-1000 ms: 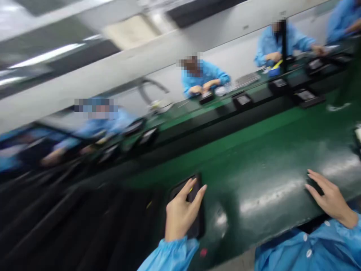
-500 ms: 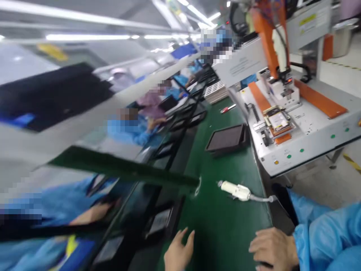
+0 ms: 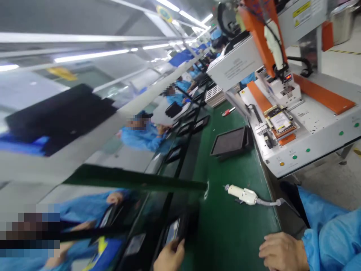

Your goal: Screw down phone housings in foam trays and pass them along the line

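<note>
Touching the tray (image 3: 184,226) at its fingertips, the left hand (image 3: 168,258), fingers slightly parted, grip unclear, might tip it by one-ended lifting; the loosely curled right hand (image 3: 283,250) hides any hold.

Black tray (image 3: 183,226) before us, near, along left edge of green benchtop (image 3: 234,229), long side slanting toward far right; inside, we see flat rectangular device (image 3: 172,230), pale, glossy, near end hidden, details blurred.

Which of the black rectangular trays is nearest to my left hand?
The black rectangular tray just beyond your left hand, holding a pale panel; the other trays lie farther away.
</note>
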`<state>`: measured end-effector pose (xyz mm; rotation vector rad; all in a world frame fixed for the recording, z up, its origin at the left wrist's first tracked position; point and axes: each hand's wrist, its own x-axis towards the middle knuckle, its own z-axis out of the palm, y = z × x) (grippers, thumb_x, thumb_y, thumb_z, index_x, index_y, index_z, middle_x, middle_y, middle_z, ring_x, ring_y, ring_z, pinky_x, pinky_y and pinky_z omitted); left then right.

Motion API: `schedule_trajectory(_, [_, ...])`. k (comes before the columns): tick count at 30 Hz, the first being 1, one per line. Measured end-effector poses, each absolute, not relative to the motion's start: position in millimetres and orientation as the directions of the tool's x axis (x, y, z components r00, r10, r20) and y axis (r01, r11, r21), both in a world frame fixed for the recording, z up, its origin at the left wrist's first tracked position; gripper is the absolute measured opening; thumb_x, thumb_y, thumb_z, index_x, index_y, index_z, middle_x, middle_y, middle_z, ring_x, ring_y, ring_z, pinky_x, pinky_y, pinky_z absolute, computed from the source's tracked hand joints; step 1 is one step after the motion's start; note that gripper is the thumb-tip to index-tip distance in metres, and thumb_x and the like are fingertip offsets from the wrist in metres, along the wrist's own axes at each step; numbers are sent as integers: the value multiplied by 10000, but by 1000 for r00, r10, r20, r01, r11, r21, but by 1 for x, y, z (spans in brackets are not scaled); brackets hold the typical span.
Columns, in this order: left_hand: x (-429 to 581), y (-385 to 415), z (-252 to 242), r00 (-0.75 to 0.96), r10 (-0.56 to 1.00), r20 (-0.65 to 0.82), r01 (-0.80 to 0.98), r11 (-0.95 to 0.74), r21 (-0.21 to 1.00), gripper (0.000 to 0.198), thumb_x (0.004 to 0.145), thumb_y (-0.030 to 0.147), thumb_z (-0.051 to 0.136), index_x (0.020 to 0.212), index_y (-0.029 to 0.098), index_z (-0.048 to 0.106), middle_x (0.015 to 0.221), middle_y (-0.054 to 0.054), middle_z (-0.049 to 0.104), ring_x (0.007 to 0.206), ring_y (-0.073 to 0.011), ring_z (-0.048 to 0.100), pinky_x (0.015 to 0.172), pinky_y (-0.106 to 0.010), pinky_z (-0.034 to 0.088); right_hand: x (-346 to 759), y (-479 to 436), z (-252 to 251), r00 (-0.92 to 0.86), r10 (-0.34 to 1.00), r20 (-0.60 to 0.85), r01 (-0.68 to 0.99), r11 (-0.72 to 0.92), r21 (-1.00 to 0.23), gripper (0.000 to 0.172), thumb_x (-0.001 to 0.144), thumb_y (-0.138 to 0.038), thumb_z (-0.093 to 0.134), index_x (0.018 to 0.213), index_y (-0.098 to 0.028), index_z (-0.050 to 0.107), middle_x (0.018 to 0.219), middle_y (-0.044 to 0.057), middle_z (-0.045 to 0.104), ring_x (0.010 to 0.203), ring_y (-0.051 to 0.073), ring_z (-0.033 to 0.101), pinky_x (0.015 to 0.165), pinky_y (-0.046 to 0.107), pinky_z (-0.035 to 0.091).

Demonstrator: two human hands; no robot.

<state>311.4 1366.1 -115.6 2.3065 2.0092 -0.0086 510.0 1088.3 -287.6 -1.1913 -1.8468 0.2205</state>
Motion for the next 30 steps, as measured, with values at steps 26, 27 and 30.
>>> schedule_trajectory(26, [409, 1039, -151, -269, 767, -583, -494, 410, 767, 300, 780, 220, 635, 1066, 198, 550, 1349, -147, 549, 1232, -264, 548, 995, -460, 494, 596, 1085, -207, -400, 902, 162, 755, 424, -499, 368, 894, -76, 403, 1220, -75, 573, 1226, 159, 620, 1268, 267, 499, 1109, 508, 347])
schedule_trajectory(27, [411, 1042, -148, -255, 749, -611, -534, 418, 735, 249, 777, 203, 638, 1013, 190, 563, 1294, -142, 582, 1204, -267, 569, 999, -466, 491, 596, 1085, -206, -405, 902, 152, 757, 423, -498, 378, 887, -63, 405, 1227, -72, 568, 1234, 159, 617, 1271, 263, 497, 1113, 501, 344])
schedule_trajectory(30, [417, 1037, -139, -228, 732, -642, -585, 424, 691, 139, 761, 178, 657, 886, 174, 598, 1191, -104, 619, 1194, -277, 569, 1021, -525, 468, 596, 1086, -205, -410, 902, 136, 750, 418, -513, 381, 878, -52, 415, 1228, -56, 567, 1233, 166, 618, 1273, 262, 497, 1118, 496, 342])
